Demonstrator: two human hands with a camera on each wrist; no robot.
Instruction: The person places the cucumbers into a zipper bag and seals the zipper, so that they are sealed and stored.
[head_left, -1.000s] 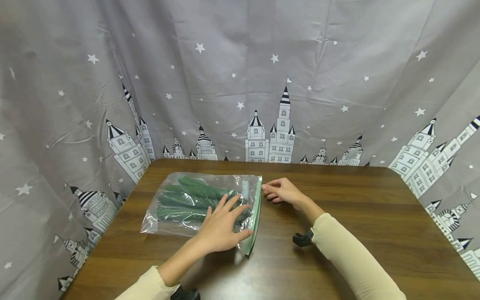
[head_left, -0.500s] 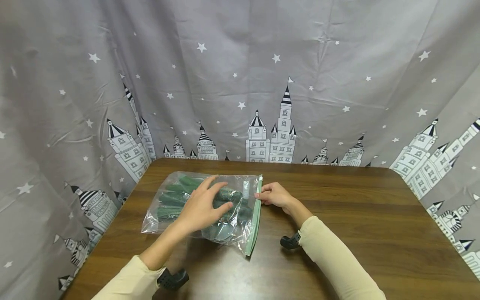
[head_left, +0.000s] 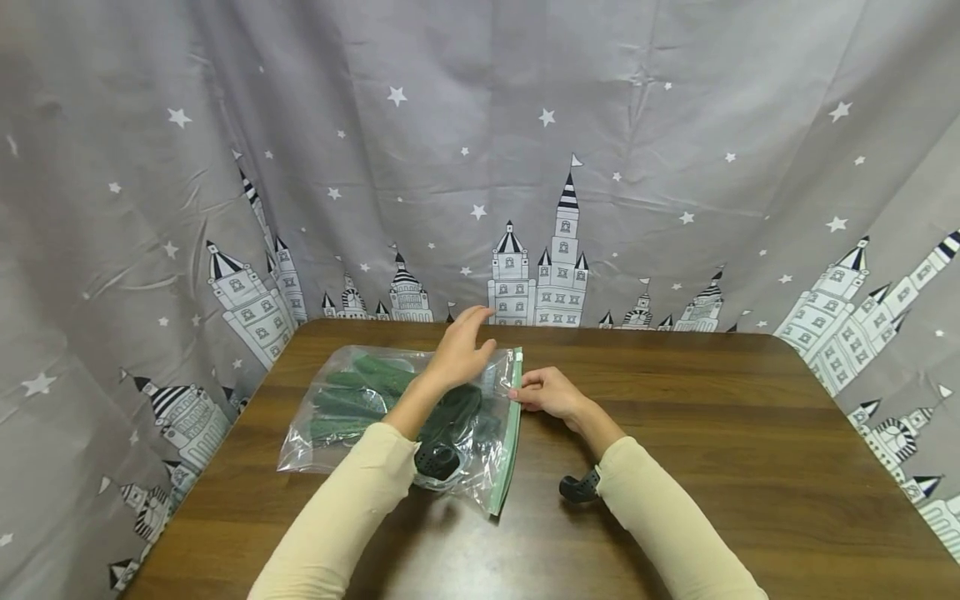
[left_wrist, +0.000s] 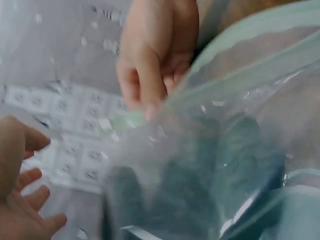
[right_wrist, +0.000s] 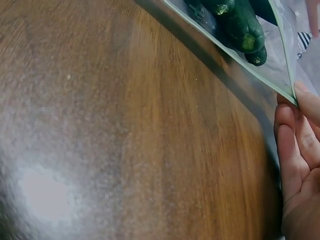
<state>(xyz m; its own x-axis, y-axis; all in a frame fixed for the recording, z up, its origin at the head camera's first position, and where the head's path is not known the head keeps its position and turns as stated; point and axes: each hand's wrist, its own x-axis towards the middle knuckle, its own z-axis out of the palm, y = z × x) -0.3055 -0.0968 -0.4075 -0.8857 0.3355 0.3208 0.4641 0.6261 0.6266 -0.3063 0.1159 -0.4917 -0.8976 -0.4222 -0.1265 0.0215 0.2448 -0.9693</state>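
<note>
A clear zip bag [head_left: 302, 448] lies on the table with several dark green cucumbers [right_wrist: 245, 30] inside. Its green zip strip [head_left: 507, 454] runs along the right end. With thumb and fingers my right hand [head_left: 553, 394] pinches that strip near its far corner. In the right wrist view the strip's two edges spread apart from the pinched point, so the bag's mouth gapes. My left hand [head_left: 459, 354] hovers over the bag's far side, fingers extended and holding nothing. Its forearm hides part of the cucumbers. The left wrist view shows the left hand [left_wrist: 27, 185] apart from the bag.
A brown wooden table [head_left: 675, 417] bears the bag. Behind it hangs a grey curtain [head_left: 637, 167] printed with castles and stars. Black wrist-worn devices, such as the right one [head_left: 580, 487], jut out under both sleeves.
My right hand has moved left and taken hold of the zip strip. The left hand has lifted off the bag, passing left over the cucumbers, then toward the far edge.
</note>
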